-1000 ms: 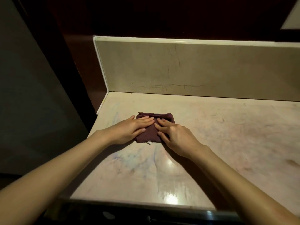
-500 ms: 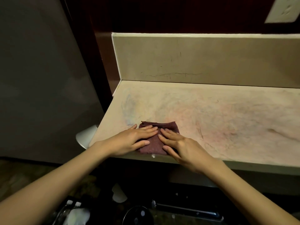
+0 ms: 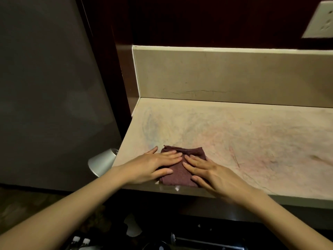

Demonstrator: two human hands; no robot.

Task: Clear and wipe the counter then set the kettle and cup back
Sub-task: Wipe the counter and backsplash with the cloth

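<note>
A folded dark maroon cloth (image 3: 182,175) lies flat at the front edge of the pale marble counter (image 3: 234,134), near its left end. My left hand (image 3: 153,165) presses on the cloth's left part with straight fingers. My right hand (image 3: 210,173) lies flat on its right part, fingertips meeting those of the left. A small white tag hangs over the counter's edge. No kettle or cup shows on the counter.
A beige backsplash (image 3: 225,74) runs behind the counter, with a wall socket plate (image 3: 320,20) above right. A grey panel (image 3: 50,87) stands left. A white conical thing (image 3: 102,162) sits beside the counter's left edge. Dark items lie on the floor below.
Both hands slid the cloth from the middle of the counter back to its front edge. The view pulled back and now shows the floor below.
</note>
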